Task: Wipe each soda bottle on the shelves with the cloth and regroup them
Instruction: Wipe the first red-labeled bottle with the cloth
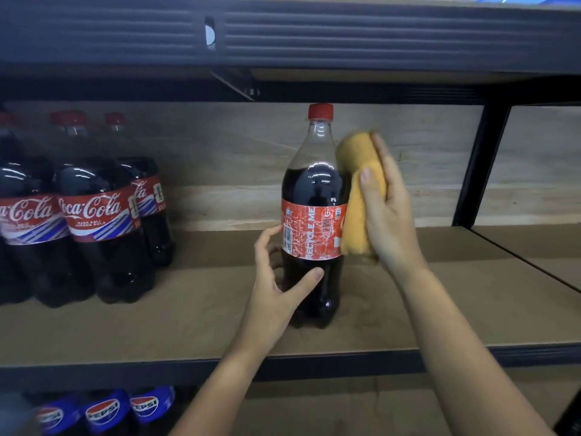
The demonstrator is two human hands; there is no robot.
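Observation:
A single cola bottle [314, 215] with a red cap and red label stands upright in the middle of the brown shelf [188, 322]. My left hand [276, 278] curls round its lower body, thumb across the front and fingers behind. My right hand [388, 209] grips a folded yellow cloth [358, 196] and presses it against the bottle's right side, from the shoulder down to the label. A group of Coca-Cola bottles [94, 221] stands at the left of the same shelf.
Pepsi bottles [103, 412] with blue labels stand on the shelf below at the lower left. A dark shelf beam [314, 36] runs overhead, and a black upright post [481, 165] stands to the right. Bare shelf board lies between the lone bottle and the post.

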